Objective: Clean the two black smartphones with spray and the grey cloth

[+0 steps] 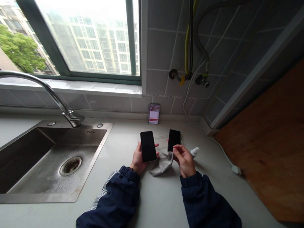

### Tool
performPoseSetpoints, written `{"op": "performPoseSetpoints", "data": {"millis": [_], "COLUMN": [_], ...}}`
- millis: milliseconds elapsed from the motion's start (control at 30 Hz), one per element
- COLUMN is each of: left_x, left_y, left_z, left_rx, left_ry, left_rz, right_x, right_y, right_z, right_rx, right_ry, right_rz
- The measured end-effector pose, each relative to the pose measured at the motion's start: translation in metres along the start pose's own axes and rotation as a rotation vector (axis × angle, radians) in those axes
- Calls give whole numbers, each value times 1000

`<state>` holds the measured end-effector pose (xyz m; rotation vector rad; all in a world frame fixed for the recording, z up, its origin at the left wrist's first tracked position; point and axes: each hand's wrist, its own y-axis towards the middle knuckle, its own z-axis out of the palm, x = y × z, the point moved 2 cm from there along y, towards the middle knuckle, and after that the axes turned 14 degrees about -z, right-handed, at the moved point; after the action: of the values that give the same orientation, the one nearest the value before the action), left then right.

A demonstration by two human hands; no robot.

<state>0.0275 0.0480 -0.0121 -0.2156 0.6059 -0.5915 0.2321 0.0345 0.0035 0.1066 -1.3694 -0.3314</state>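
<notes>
My left hand is wrapped round a smartphone, its dark screen facing up and its fingertips showing at the right edge. Between the thumb and fingers of my right hand is the corner of a grey cloth. The rest of this cloth droops in folds to the left, just below and beside the held phone. A second dark-screened phone lies beyond my right fingertips. Partly hidden behind that hand is a small bottle with a white top.
To the left is a wet steel sink with a curved faucet. A small card or packet, blurred, leans against the tiled wall. A white cable runs along the right side to a plug near the wooden panel.
</notes>
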Motion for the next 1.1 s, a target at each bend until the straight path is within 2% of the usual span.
{"op": "performPoseSetpoints", "data": {"millis": [100,233,400,733,1100], "left_x": [0,0,1,10,11], "left_y": [-2,-4,-4,-5,-5], "left_z": [2,5,6,10,13], "left_rx": [3,12,30,177,126], "left_ry": [12,24,27,-14,-29], "left_rz": [4,5,5,-66,-78], "right_x": [1,-2,-6,-2,-4], "right_y": [1,-1,-5,-8,-7], "right_z": [0,5,11,18,19], "right_rx": [-86,-119,-97,-77,-64], "right_ry": [87,171,258,407,497], "right_rz": [51,114,177,258,256]}}
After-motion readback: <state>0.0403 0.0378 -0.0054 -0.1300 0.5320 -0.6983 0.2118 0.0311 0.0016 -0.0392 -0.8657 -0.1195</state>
